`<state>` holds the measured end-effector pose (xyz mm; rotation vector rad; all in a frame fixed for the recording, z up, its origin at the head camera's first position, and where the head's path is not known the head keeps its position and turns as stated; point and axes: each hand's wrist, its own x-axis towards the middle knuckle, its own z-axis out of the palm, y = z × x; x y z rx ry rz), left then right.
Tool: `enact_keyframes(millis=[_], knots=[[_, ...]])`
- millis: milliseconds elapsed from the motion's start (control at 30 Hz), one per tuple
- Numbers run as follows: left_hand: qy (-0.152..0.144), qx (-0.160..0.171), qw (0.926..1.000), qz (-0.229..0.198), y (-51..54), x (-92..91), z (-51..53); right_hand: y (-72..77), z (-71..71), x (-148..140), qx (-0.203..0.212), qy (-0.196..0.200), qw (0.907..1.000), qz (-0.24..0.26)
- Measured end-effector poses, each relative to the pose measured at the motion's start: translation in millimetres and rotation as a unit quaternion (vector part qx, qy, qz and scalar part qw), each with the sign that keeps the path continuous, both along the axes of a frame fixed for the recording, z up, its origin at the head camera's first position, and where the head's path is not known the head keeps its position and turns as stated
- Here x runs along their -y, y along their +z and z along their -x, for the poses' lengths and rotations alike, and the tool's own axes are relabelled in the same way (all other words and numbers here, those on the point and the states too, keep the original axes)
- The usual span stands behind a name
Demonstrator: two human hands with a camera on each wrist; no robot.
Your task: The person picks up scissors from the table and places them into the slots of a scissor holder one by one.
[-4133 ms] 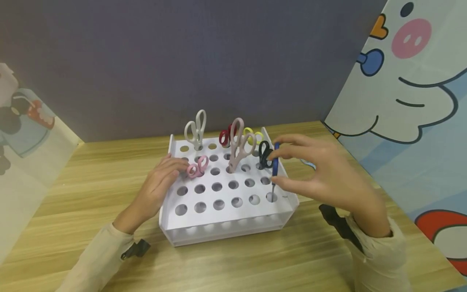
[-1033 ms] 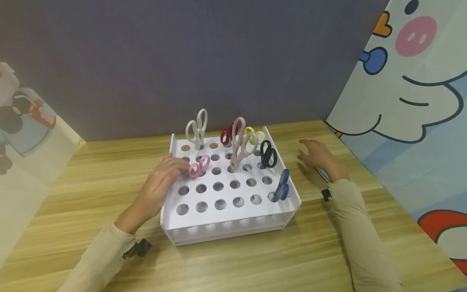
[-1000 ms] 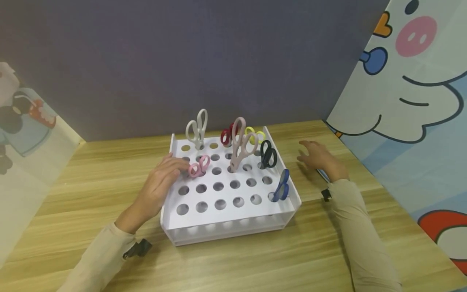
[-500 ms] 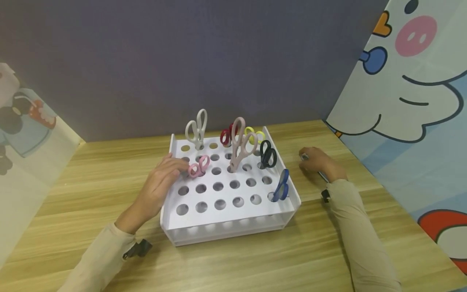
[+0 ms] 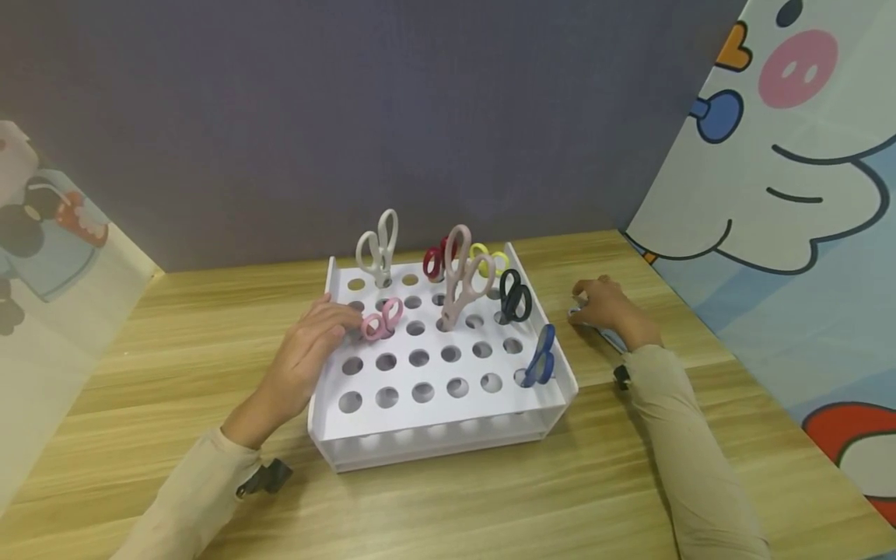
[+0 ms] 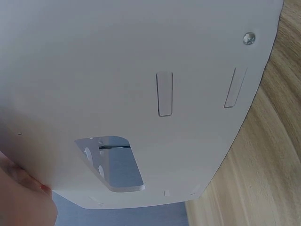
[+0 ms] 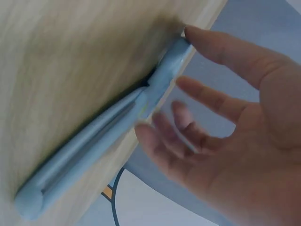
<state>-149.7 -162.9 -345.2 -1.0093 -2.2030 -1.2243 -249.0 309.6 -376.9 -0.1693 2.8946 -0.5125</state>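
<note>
My left hand [image 5: 301,362] rests on the left edge of a white rack [image 5: 437,408] with rows of round holes, its fingertips beside small pink scissors [image 5: 381,320]. In the left wrist view the rack's side panel [image 6: 197,141] fills most of the picture. To the right of the rack, my right hand [image 5: 607,307] is low over light blue scissors [image 7: 89,146] lying on the table. Its thumb and fingers are spread and slightly bent around one end of them, without a plain grip. Blue scissors [image 5: 540,358] lean in the front right hole.
White scissors [image 5: 380,253], red scissors [image 5: 432,263], yellow scissors [image 5: 500,259], large pale pink scissors [image 5: 462,284] and black scissors [image 5: 514,297] stand in other holes. A grey panel [image 5: 350,132] rises behind the wooden table [image 5: 448,513], and a cartoon-printed wall [image 5: 791,218] borders the right.
My right hand has let go of the blue scissors in the rack and moved right to the light blue scissors. These have shifted slightly left on the table. My left hand stays put.
</note>
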Motion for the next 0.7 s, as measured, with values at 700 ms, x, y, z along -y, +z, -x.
enact_keyframes(millis=[700], knots=[[0.003, 0.002, 1.0000, 0.003, -1.4, 0.2, 0.9, 9.7, -6.5, 7, -0.004, 0.017, 0.9998, -0.010]])
